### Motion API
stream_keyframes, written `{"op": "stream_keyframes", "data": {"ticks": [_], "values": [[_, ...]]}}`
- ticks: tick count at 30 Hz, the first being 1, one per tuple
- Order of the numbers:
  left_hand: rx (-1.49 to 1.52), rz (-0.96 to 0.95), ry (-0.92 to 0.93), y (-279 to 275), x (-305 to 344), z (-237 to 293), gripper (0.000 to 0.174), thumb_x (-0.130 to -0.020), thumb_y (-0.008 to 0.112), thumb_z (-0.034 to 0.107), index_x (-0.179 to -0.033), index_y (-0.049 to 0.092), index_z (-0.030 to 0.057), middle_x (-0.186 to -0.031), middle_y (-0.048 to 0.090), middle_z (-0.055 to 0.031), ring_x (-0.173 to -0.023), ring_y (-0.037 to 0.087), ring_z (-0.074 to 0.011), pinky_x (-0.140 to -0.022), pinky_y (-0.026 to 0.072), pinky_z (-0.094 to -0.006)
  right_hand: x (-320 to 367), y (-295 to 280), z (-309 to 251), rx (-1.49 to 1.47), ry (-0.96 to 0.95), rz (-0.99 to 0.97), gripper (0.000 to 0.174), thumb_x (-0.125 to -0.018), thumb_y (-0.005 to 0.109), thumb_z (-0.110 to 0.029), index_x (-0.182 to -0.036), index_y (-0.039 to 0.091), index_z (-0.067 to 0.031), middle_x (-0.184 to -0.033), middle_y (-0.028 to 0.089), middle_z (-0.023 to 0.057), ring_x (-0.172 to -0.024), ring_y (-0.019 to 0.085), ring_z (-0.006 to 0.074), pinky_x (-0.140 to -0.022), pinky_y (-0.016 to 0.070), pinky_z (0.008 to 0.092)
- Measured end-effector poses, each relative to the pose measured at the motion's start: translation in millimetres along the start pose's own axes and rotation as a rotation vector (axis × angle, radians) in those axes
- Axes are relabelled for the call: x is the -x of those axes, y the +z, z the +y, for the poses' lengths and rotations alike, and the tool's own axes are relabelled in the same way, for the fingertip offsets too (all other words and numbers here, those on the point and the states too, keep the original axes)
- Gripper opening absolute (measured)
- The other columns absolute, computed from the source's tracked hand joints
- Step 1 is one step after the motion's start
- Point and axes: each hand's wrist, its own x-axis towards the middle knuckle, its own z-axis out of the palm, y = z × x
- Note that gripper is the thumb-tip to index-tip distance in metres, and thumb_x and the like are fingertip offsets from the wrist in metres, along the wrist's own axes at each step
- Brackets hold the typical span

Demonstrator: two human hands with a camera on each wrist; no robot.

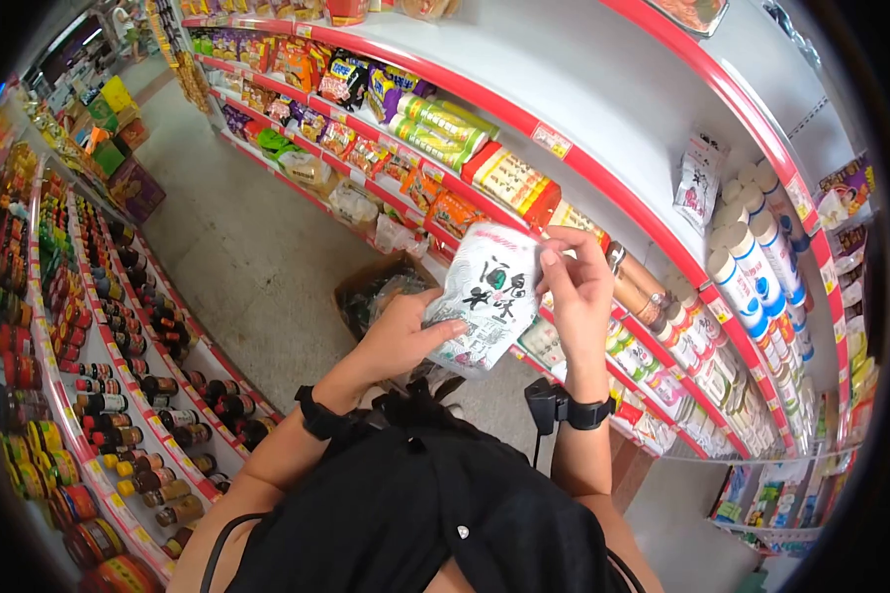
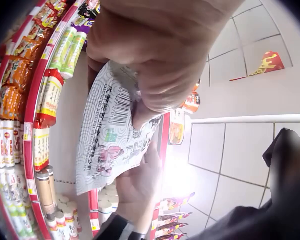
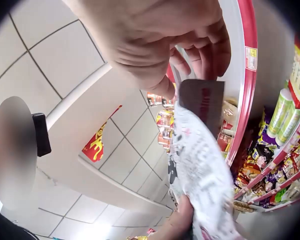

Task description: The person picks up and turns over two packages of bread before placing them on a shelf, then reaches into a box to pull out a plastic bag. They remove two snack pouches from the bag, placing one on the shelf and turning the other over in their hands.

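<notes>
A white printed packet [image 1: 489,292] with large black characters is held up in front of the person's chest. The left hand [image 1: 405,331] grips its lower left side, thumb across the front. At the upper right corner, the right hand [image 1: 578,282] pinches the edge between thumb and fingers. The left wrist view shows a printed face of the packet [image 2: 107,132] with a barcode, the left hand [image 2: 150,55] gripping over it from above. In the right wrist view, the right hand [image 3: 165,45] is at the packet's top edge, beside a dark flat strip [image 3: 204,100].
Red-edged shelves [image 1: 554,143] with snack bags and tubes curve round the front and right. A similar white packet [image 1: 700,183] stands on an upper shelf beside white canisters [image 1: 752,257]. Jars [image 1: 109,435] line the left shelves. An open carton [image 1: 366,287] sits on the floor.
</notes>
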Motion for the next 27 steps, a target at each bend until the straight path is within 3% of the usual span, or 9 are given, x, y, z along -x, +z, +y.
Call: {"op": "stream_keyframes", "data": {"ticks": [2,3,4,8,9,13,16,20,27], "values": [[0.08,0.064,0.044,14,2,-1,0.03,-0.086,0.061,0.012,-0.109,0.055,-0.005,-0.094,0.066,-0.0064,-0.081,0.057,-0.0083,-0.074,0.0462,-0.025,6,-5,2,0.04,-0.11,0.179,0.031,-0.082,0.062,-0.003,-0.112,0.052,-0.0021,-0.093,0.054,0.0027,-0.064,0.049,0.0037,-0.053,0.039,0.0172],[0.178,0.116,0.08,21,0,-1,0.03,-0.087,0.061,0.013,-0.11,0.055,-0.0048,-0.096,0.065,-0.0047,-0.083,0.057,-0.0076,-0.075,0.0465,-0.024,10,-12,3,0.049,-0.06,0.145,0.044,-0.081,0.064,-0.005,-0.12,0.044,-0.0027,-0.104,0.05,0.0039,-0.069,0.048,0.0035,-0.055,0.039,0.0167],[0.166,0.123,0.091,29,-1,3,0.03,-0.087,0.061,0.013,-0.11,0.055,-0.0048,-0.096,0.065,-0.0047,-0.083,0.057,-0.0076,-0.075,0.0465,-0.024,13,-16,11,0.023,-0.059,0.132,0.045,-0.081,0.065,-0.005,-0.12,0.044,-0.0019,-0.097,0.051,0.0029,-0.07,0.049,0.0051,-0.06,0.0407,0.0185],[0.278,0.25,0.116,63,1,19,0.03,-0.088,0.06,0.011,-0.114,0.054,-0.0029,-0.101,0.064,-0.0046,-0.089,0.058,-0.0079,-0.08,0.0473,-0.0255,33,-29,20,-0.437,0.155,-0.226,0.041,-0.087,0.059,-0.009,-0.123,0.043,0.0002,-0.108,0.057,0.008,-0.092,0.054,0.0102,-0.077,0.0446,0.0247],[0.245,0.24,0.11,70,0,21,0.03,-0.088,0.06,0.011,-0.114,0.054,-0.0025,-0.102,0.063,-0.0045,-0.09,0.057,-0.008,-0.081,0.0469,-0.0254,37,-32,27,-0.397,0.13,-0.276,0.032,-0.09,0.057,-0.012,-0.118,0.05,0.0009,-0.11,0.06,0.0082,-0.095,0.054,0.0094,-0.08,0.0446,0.0256],[0.114,0.259,0.167,89,-3,22,0.04,-0.086,0.062,0.01,-0.121,0.047,-0.0007,-0.11,0.06,-0.0042,-0.097,0.055,-0.0093,-0.085,0.0453,-0.0262,47,-42,31,-0.313,0.104,-0.305,0.02,-0.088,0.06,-0.013,-0.101,0.06,0.0016,-0.093,0.065,0.0022,-0.082,0.055,0.0077,-0.074,0.046,0.0257],[0.044,0.235,0.202,89,-9,30,0.046,-0.085,0.063,0.006,-0.125,0.042,0.0002,-0.113,0.057,-0.0049,-0.101,0.054,-0.0108,-0.087,0.0447,-0.0276,49,-54,30,-0.239,0.07,-0.381,0.02,-0.087,0.061,-0.012,-0.102,0.061,0.0013,-0.091,0.065,0.0025,-0.081,0.055,0.0069,-0.072,0.046,0.0251],[0.178,0.209,0.247,96,-22,45,0.042,-0.085,0.061,0.004,-0.123,0.044,0.0018,-0.113,0.058,-0.0055,-0.102,0.055,-0.0114,-0.088,0.0439,-0.0281,53,-67,12,-0.257,0.125,-0.392,0.022,-0.086,0.061,-0.012,-0.104,0.061,0.001,-0.091,0.065,0.0026,-0.081,0.055,0.0067,-0.071,0.046,0.0248],[0.157,0.045,0.331,84,-33,54,0.04,-0.085,0.062,0.005,-0.121,0.047,0.0018,-0.113,0.059,-0.0052,-0.101,0.054,-0.0098,-0.088,0.0435,-0.0268,48,-58,-3,-0.344,-0.044,-0.139,0.021,-0.091,0.055,-0.01,-0.108,0.061,0.0015,-0.095,0.064,0.0018,-0.085,0.054,0.0059,-0.075,0.0443,0.0228]]}}
